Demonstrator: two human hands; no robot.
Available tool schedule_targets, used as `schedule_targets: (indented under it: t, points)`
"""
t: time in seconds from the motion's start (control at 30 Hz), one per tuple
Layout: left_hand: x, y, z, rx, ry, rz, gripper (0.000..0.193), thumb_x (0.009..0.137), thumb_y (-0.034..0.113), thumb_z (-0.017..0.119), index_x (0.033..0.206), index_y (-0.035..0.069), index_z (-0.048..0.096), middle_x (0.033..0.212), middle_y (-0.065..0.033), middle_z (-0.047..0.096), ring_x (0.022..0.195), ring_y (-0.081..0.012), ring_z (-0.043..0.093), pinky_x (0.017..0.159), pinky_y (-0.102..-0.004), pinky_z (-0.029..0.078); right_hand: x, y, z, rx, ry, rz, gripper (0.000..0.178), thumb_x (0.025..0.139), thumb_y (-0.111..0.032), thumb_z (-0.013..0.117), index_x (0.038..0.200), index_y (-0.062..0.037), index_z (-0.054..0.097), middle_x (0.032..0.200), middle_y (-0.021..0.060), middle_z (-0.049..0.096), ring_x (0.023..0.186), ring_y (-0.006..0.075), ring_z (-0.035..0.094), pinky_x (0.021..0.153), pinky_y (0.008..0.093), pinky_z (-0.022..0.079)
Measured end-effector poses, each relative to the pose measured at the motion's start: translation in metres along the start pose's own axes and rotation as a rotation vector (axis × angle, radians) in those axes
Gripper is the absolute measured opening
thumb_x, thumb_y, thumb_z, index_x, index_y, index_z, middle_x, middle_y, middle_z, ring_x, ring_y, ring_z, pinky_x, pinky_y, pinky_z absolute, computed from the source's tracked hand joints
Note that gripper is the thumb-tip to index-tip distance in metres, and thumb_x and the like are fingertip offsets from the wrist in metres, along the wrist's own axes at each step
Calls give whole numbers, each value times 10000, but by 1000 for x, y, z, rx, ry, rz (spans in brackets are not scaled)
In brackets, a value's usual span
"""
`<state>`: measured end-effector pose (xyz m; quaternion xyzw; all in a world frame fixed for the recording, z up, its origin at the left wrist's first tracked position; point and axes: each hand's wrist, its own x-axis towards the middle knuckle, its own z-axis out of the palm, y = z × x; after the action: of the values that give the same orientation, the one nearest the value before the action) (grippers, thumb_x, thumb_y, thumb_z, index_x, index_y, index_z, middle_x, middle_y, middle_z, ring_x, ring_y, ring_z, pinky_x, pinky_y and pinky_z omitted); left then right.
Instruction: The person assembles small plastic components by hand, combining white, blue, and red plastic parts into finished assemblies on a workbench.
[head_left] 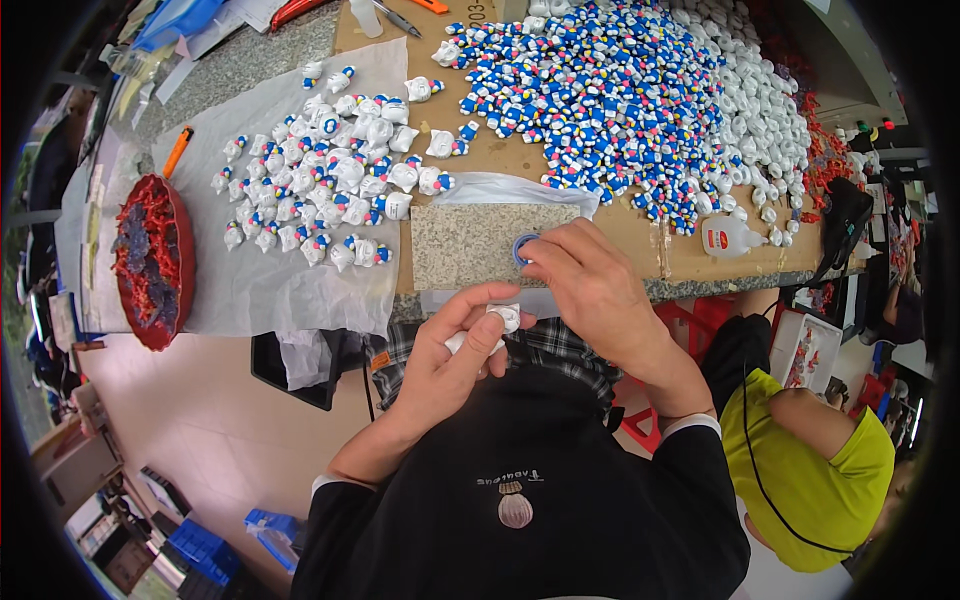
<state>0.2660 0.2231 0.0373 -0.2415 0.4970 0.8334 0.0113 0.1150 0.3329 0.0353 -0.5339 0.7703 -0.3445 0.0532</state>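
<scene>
A small white figurine head (508, 315) is pinched between the fingertips of my left hand (448, 350), just off the table's front edge. More white shows lower in that hand, and I cannot tell whether it is part of the same piece. My right hand (605, 290) is closed in a pinch at a small round blue cap (519, 246) on a speckled stone slab (455, 240). Its fingertips meet at the cap's right side; whatever they hold is hidden. Finished-looking white-and-blue figurines (345, 175) lie on white paper (370, 285) to the left.
A large heap of blue figurine bodies (600, 100) and a pile of white heads (765, 110) cover the far right. A white bottle (728, 237) lies near the front edge. At left are a red bowl (180, 270) and an orange knife (178, 152). A person in yellow (800, 470) sits right.
</scene>
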Motion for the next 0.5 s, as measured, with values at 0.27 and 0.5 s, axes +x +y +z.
schedule_targets:
  t: [0.27,0.5]
  points:
    - [4,-1,-10,-71,-58,6,341,968,277,441,1224,66,517,760,19,520,601,-33,423,482,-176,298,-9,5,-8,371,80,218,194,786,29,617,978,5,635,879,73,599,791,176,583,674,286,457]
    - [12,1,-2,-380,-59,-104,346,954,284,471,1223,68,502,950,-35,552,638,-49,450,464,-176,289,-21,-1,-11,1098,176,503,161,886,-53,566,1011,34,619,884,35,591,764,81,528,646,210,399]
